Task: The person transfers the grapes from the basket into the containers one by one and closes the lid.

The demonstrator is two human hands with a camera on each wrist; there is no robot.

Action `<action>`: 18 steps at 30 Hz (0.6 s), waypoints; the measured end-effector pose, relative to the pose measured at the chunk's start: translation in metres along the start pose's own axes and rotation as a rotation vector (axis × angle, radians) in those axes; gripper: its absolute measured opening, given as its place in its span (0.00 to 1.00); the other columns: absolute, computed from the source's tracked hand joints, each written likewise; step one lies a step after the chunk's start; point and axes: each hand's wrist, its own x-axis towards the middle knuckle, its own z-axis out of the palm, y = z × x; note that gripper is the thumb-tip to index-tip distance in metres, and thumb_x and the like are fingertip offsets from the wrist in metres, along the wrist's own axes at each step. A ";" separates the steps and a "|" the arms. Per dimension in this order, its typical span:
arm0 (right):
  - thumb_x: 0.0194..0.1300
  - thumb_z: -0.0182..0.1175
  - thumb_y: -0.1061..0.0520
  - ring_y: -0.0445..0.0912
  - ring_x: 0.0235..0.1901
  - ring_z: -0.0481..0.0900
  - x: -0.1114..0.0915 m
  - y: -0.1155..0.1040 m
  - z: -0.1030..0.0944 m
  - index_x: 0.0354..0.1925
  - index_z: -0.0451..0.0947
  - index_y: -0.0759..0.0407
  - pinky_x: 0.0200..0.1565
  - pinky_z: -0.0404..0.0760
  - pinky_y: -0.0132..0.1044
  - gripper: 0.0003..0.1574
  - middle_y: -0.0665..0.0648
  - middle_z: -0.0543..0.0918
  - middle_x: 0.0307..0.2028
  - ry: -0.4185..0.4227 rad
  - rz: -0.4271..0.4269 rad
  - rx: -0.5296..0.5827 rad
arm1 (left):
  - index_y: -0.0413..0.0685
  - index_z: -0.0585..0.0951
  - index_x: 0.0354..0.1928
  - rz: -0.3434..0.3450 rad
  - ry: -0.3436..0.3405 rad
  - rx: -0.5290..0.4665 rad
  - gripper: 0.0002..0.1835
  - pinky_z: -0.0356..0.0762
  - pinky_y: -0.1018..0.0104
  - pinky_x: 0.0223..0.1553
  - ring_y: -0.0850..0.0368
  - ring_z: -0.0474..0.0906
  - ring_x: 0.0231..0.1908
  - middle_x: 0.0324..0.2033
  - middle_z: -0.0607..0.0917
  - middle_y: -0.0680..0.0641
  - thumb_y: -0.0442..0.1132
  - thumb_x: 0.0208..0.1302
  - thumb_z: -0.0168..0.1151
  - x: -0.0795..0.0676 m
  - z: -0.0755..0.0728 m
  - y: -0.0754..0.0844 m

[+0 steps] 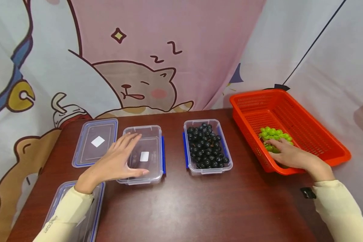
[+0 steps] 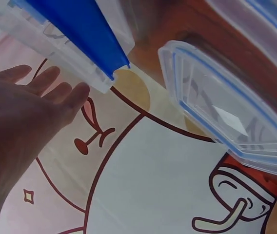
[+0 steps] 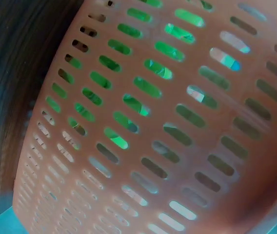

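My left hand hovers at a clear lidless container, thumb and fingers spread wide along its left side. A white label sits inside that container, and a blue clip flap hangs from its side in the left wrist view. My right hand reaches into a red slotted basket. Its fairly straight fingers and thumb lie spread over a bunch of green grapes. In the right wrist view the basket wall hides this hand, and green shows through its slots.
A second clear container full of black grapes stands between the first container and the basket. Two clear lids with blue seals, one at the back left and another at the front left, lie on the brown table. A printed curtain hangs behind.
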 end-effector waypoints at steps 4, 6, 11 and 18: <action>0.83 0.62 0.48 0.79 0.60 0.72 -0.002 0.005 -0.002 0.77 0.61 0.72 0.56 0.75 0.74 0.41 0.84 0.64 0.63 -0.036 -0.006 0.013 | 0.45 0.54 0.88 0.008 0.023 -0.013 0.70 0.50 0.19 0.71 0.29 0.46 0.83 0.83 0.58 0.36 0.76 0.54 0.76 -0.002 0.004 -0.003; 0.82 0.64 0.48 0.79 0.60 0.72 -0.003 0.007 -0.003 0.77 0.60 0.73 0.56 0.75 0.74 0.43 0.84 0.64 0.63 -0.055 -0.014 0.022 | 0.44 0.54 0.88 0.019 0.041 -0.017 0.70 0.51 0.20 0.71 0.29 0.46 0.82 0.83 0.58 0.35 0.75 0.54 0.77 -0.003 0.005 -0.004; 0.79 0.65 0.48 0.80 0.59 0.72 0.000 0.010 -0.003 0.76 0.57 0.71 0.55 0.75 0.74 0.45 0.85 0.63 0.64 -0.072 -0.045 0.016 | 0.44 0.51 0.88 0.009 0.080 -0.031 0.72 0.51 0.19 0.70 0.29 0.46 0.82 0.83 0.54 0.33 0.73 0.53 0.79 -0.010 0.005 -0.006; 0.78 0.66 0.44 0.76 0.55 0.76 0.007 0.006 -0.004 0.76 0.58 0.63 0.53 0.77 0.71 0.43 0.84 0.61 0.62 -0.111 -0.006 0.029 | 0.47 0.41 0.90 -0.083 0.050 -0.062 0.78 0.47 0.14 0.68 0.29 0.43 0.83 0.85 0.48 0.34 0.75 0.53 0.79 -0.023 0.005 -0.013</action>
